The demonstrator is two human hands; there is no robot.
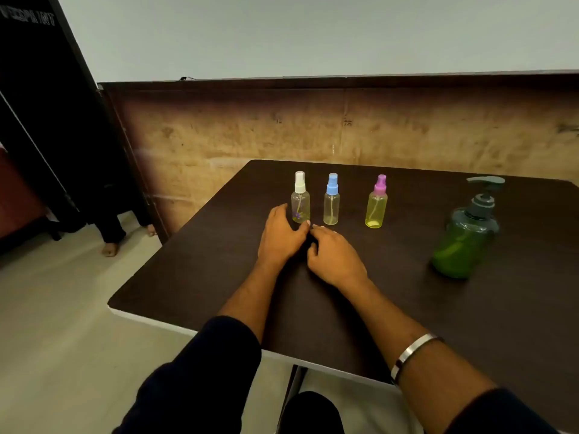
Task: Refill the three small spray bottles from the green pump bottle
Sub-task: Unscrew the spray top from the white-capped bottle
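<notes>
Dark sleeves [219,364] reach in from the near edge of the dark table [470,324], a metal bangle [413,355] on the right forearm. Both hands rest palm-down with relaxed fingers, holding nothing: the left hand [280,234] just in front of the white-capped spray bottle [300,198], the right hand [335,255] beside it, near the blue-capped spray bottle [331,200]. Farther right stands the pink-capped spray bottle [377,203], yellow-tinted. All three are upright in a row. Well apart at the right stands the green pump bottle [466,233].
</notes>
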